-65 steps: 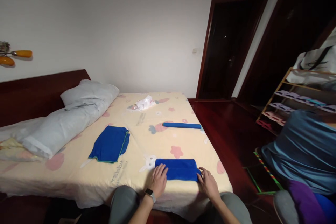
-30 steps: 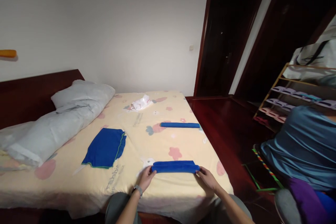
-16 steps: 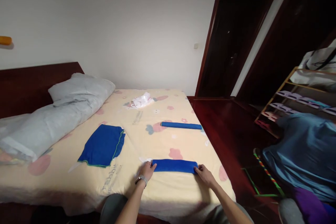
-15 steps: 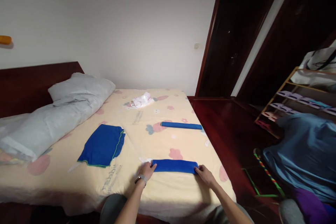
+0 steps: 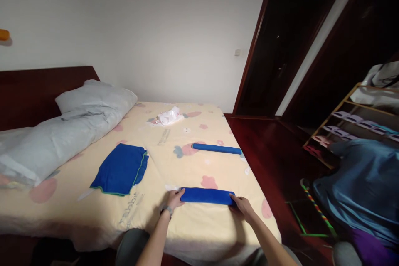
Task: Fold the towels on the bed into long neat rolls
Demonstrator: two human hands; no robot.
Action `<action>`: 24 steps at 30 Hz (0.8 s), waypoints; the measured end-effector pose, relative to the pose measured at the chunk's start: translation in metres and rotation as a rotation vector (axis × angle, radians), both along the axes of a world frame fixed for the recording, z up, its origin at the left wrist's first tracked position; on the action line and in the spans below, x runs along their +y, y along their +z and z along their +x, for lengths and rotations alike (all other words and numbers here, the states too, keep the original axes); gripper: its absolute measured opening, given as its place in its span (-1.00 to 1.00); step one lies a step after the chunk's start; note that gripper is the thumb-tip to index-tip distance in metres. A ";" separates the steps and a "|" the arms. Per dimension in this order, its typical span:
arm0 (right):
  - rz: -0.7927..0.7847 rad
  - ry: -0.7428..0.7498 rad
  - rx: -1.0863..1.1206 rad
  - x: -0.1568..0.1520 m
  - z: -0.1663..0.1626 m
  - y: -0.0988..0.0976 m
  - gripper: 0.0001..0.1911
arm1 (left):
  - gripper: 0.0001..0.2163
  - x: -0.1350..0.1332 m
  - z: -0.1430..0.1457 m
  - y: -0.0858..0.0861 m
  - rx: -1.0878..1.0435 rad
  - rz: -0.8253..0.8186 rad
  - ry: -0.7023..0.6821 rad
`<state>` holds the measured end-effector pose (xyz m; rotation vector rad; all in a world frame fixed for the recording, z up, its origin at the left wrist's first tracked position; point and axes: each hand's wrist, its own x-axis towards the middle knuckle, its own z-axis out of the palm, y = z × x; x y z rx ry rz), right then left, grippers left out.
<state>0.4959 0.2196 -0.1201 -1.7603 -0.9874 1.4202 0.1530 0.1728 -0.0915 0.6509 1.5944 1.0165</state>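
A blue cloth folded into a flat strip [image 5: 207, 196] lies near the front edge of the bed. My left hand [image 5: 175, 199] grips its left end, thumb on top. At the right end, my right hand [image 5: 242, 206] pinches the cloth between thumb and fingers. Farther back on the sheet is a narrow rolled blue cloth [image 5: 216, 149]. To the left, a blue cloth with green edging [image 5: 121, 169] is spread in a loosely folded, wider piece.
A grey quilt [image 5: 93, 110] is heaped by the dark headboard [image 5: 46, 93]. A crumpled white plastic bag [image 5: 169, 116] sits toward the wall. On the right are a shoe rack [image 5: 352, 99], a draped blue-grey cloth [image 5: 361, 183] and a dark door [image 5: 289, 45].
The view has shifted slightly. Both hands stay at the ends of the folded blue cloth, with the fingers shifting a little; the other cloths lie as before.
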 end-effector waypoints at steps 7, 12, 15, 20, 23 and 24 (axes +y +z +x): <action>0.072 -0.217 0.262 -0.016 -0.003 -0.003 -0.46 | -0.48 -0.009 0.005 0.006 -0.175 0.174 0.188; 0.156 -0.301 0.381 -0.001 0.015 0.014 -0.46 | -0.45 0.023 0.018 0.014 -0.161 0.281 0.204; 0.268 -0.366 0.325 0.033 0.029 0.034 -0.46 | -0.47 0.067 0.032 0.019 -0.093 0.328 0.170; 0.408 -0.433 0.161 0.133 0.057 0.053 -0.37 | -0.56 0.180 0.064 0.016 0.070 0.374 0.074; 0.461 -0.438 0.026 0.196 0.073 0.050 -0.41 | -0.73 0.248 0.082 0.009 0.198 0.416 0.039; 0.466 -0.429 -0.035 0.214 0.078 0.046 -0.44 | -0.78 0.267 0.087 0.004 0.246 0.425 0.027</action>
